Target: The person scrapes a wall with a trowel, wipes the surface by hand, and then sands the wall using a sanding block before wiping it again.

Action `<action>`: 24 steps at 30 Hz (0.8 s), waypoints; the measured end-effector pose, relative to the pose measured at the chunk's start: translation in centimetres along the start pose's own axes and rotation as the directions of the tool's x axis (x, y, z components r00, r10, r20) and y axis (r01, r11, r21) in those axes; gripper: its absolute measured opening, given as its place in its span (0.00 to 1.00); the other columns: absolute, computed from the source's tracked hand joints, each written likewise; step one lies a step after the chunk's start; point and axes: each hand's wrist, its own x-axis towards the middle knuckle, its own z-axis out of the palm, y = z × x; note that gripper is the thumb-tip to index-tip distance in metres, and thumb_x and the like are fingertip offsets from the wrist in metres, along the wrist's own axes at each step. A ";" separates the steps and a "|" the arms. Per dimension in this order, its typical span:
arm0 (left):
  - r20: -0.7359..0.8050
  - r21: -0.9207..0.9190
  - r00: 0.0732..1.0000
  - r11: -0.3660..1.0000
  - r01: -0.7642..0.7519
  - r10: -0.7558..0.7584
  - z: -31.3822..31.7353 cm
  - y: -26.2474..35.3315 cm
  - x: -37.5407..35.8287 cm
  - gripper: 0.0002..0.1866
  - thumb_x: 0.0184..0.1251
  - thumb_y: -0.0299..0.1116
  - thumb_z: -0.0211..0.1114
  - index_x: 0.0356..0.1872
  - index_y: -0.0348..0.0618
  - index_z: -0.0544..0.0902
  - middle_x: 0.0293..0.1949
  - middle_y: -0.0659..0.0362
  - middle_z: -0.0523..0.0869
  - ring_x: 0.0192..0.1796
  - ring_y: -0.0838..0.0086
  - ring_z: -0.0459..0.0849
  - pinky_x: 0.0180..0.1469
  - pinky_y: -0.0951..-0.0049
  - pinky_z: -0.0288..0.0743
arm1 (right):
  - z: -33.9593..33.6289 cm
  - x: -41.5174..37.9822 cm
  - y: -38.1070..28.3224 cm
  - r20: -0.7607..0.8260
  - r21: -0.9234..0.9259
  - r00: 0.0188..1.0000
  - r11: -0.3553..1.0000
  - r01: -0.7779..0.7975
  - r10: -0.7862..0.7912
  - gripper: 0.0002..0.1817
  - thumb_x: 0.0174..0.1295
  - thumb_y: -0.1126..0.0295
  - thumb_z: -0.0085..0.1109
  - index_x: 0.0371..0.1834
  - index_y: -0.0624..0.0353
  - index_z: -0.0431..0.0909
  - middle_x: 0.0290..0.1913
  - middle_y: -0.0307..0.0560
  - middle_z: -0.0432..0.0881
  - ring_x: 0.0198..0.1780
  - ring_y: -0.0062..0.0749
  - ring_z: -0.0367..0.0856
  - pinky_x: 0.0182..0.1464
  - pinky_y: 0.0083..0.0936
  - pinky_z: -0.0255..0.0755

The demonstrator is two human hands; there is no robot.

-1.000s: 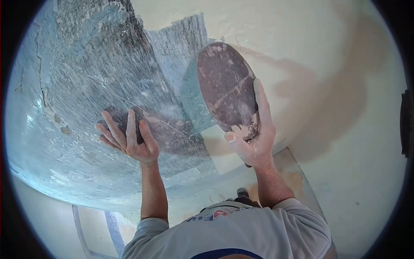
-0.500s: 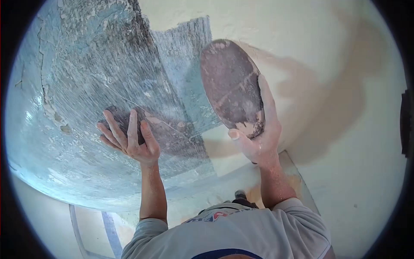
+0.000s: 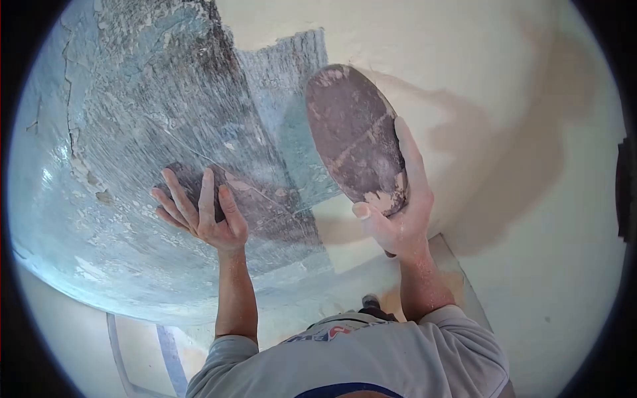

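My right hand grips the lower right edge of a dark, oval, flat-looking piece smeared with pale plaster. Its fingers run along the right side, and the thumb lies at the lower end. I cannot make out its exact kind. To the left, my left hand has its fingers spread against a rough, grey-blue scraped wall patch, with a dark shadow around the fingers. No tool shows in it. A bluish strip of the wall lies between the patch and the oval piece.
Smooth cream wall extends at the upper right, with shadows of the arm and the oval piece on it. A crack runs down the far left side. A blue stripe is at the lower left.
The view has shifted very slightly. The oval piece has tilted a little in my right hand, while my left hand keeps its place on the wall.
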 end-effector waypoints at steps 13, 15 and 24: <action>0.003 -0.006 1.000 1.000 0.002 -0.002 0.2 -0.3 -0.4 0.18 0.74 0.45 0.59 0.58 0.56 0.86 0.76 0.49 0.65 0.83 0.54 0.48 0.80 0.49 0.28 | 0.0 -0.3 0.8 -0.017 0.026 0.999 0.999 0.039 -0.038 0.57 0.51 0.64 0.75 0.80 0.69 0.47 0.70 0.62 0.69 0.67 0.40 0.74 0.65 0.32 0.71; -0.003 -0.004 1.000 1.000 -0.005 0.004 0.1 -0.2 0.0 0.18 0.74 0.46 0.59 0.58 0.56 0.86 0.76 0.49 0.65 0.83 0.53 0.48 0.80 0.49 0.28 | -0.3 0.0 0.2 -0.001 0.030 1.000 1.000 -0.007 0.007 0.57 0.51 0.65 0.75 0.80 0.68 0.47 0.69 0.62 0.69 0.66 0.40 0.75 0.63 0.32 0.73; 0.001 -0.006 1.000 1.000 -0.007 0.007 0.0 0.2 0.0 0.18 0.74 0.44 0.59 0.59 0.55 0.86 0.76 0.48 0.65 0.83 0.53 0.48 0.80 0.49 0.27 | 0.0 0.6 0.1 -0.022 0.050 0.999 0.998 -0.024 0.025 0.58 0.50 0.63 0.76 0.80 0.67 0.47 0.65 0.61 0.74 0.62 0.40 0.79 0.60 0.32 0.76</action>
